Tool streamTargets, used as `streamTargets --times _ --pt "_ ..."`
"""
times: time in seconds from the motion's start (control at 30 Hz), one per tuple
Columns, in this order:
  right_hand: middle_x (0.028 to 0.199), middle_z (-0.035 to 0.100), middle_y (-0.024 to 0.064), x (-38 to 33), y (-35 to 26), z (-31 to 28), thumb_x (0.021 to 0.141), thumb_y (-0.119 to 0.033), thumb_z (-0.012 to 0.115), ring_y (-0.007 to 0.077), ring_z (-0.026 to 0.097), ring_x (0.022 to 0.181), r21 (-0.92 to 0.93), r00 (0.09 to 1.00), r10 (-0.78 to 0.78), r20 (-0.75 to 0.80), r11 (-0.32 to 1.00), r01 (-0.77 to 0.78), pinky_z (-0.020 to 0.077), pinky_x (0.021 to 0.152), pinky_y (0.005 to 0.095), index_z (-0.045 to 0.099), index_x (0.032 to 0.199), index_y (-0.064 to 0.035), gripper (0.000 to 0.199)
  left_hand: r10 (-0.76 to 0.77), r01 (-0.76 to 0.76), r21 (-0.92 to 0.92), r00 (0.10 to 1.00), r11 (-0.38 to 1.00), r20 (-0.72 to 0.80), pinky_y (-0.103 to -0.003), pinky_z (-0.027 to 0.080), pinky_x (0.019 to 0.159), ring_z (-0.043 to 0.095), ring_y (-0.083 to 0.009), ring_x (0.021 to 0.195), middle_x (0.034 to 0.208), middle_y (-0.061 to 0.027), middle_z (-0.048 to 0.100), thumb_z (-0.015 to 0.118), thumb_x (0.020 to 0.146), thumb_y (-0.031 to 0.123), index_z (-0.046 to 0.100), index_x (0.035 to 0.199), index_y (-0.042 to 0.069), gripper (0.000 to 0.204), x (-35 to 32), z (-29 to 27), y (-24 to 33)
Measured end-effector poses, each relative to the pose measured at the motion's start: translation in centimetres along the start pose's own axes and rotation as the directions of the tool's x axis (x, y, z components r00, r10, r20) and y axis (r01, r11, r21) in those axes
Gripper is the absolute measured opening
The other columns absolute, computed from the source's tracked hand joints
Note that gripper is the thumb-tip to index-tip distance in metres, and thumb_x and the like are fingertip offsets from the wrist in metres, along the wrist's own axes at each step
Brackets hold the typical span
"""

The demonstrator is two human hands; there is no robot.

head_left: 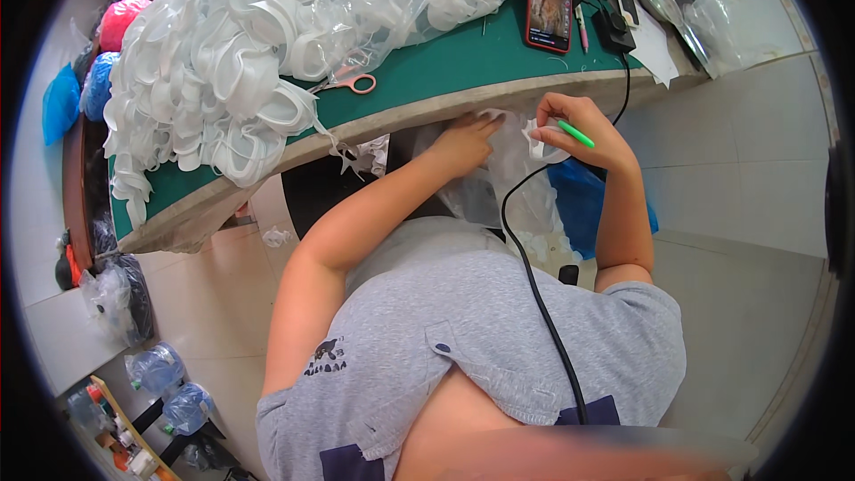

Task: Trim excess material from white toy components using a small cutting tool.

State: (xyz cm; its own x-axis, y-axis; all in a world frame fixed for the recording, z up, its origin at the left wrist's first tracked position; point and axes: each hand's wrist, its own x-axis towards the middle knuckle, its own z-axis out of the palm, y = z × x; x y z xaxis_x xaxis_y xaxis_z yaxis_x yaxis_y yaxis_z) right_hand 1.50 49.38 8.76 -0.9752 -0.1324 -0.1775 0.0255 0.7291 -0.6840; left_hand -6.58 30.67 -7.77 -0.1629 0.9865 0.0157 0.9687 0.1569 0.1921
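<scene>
Two hands sit just off the table's (445, 61) front edge: the right hand (579, 127) pinching a white strip (534, 139) beside a green stick-like tool (576, 134), best kept off the clear plastic bag (525, 180); the left hand's (465, 144) grip I cannot tell.

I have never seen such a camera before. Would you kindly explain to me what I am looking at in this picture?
There is no machine here, only a person working with bare hands. A wide fisheye camera on the person's head looks down, so straight edges bend. On the green tabletop lie a big heap of white curved pieces, pink-handled scissors and a phone. The right hand holds a green pen-like tool, with a small white piece at the fingertips. The left hand is at some translucent plastic near the table edge; whether it grips it, I cannot tell.
</scene>
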Motion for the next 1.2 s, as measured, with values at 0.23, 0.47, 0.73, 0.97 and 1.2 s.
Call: streamTargets --times 0.23,0.47,0.73,0.97,1.2 --pt "0.071 0.055 0.0056 0.2 0.7 0.5 0.079 -0.014 0.069 0.0129 0.05 0.067 0.053 0.999 -0.036 -0.024 0.998 0.037 0.0423 0.064 0.0268 0.054 0.083 -0.0005 0.021 -0.548 0.417 -0.566 0.833 0.711 -0.074 -0.044 0.034 0.105 0.04 -0.0394 0.126 0.14 -0.0202 0.04 0.069 0.079 0.031 0.047 0.133 0.007 0.063 -1.2 8.0 -5.4" --pt "0.07 0.058 0.0025 1.7 1.1 3.4 0.081 -0.01 0.068 0.0088 0.056 0.066 0.277 0.993 -0.065 0.095 0.96 0.036 0.0436 0.06 0.0239 0.054 0.084 -0.0018 0.017 -0.687 0.481 -0.876 0.644 0.023 0.336 -0.037 0.045 0.089 0.054 -0.0303 0.106 0.116 -0.0164 0.057 0.066 0.08 0.026 0.057 0.12 0.005 0.046 -3.2 3.8 -7.2" --pt "0.073 0.065 0.0118 4.4 8.3 7.3 0.074 -0.012 0.069 0.0255 0.063 0.07 0.098 0.985 -0.014 0.171 0.995 -0.003 0.0468 0.063 0.0354 0.058 0.082 -0.0024 0.016 -0.614 0.354 -0.648 0.757 0.674 -0.225 -0.04 0.045 0.09 0.059 -0.0333 0.102 0.109 -0.0175 0.062 0.06 0.084 0.027 0.061 0.111 0.005 0.035 -4.2 7.4 -9.1" --pt "0.081 0.063 0.023 4.4 12.8 9.0 0.074 -0.013 0.071 0.0399 0.062 0.082 -0.3 0.976 0.097 -0.194 0.941 -0.153 0.0481 0.07 0.0438 0.058 0.086 -0.0013 0.022 -0.72 0.639 -0.383 0.686 0.667 -0.109 -0.043 0.035 0.102 0.046 -0.0364 0.122 0.129 -0.0207 0.05 0.054 0.088 0.029 0.052 0.125 0.006 0.044 -5.1 6.1 -7.1" --pt "0.084 0.063 0.0248 3.4 15.2 8.3 0.076 -0.015 0.068 0.0431 0.061 0.082 -0.345 0.927 0.285 -0.243 0.868 -0.357 0.0472 0.072 0.0486 0.057 0.09 -0.0025 0.022 -0.758 0.678 -0.364 0.637 0.639 -0.143 -0.043 0.027 0.11 0.035 -0.0348 0.132 0.14 -0.0195 0.038 0.039 0.093 0.016 0.042 0.134 0.008 0.043 -3.9 7.6 -6.4"
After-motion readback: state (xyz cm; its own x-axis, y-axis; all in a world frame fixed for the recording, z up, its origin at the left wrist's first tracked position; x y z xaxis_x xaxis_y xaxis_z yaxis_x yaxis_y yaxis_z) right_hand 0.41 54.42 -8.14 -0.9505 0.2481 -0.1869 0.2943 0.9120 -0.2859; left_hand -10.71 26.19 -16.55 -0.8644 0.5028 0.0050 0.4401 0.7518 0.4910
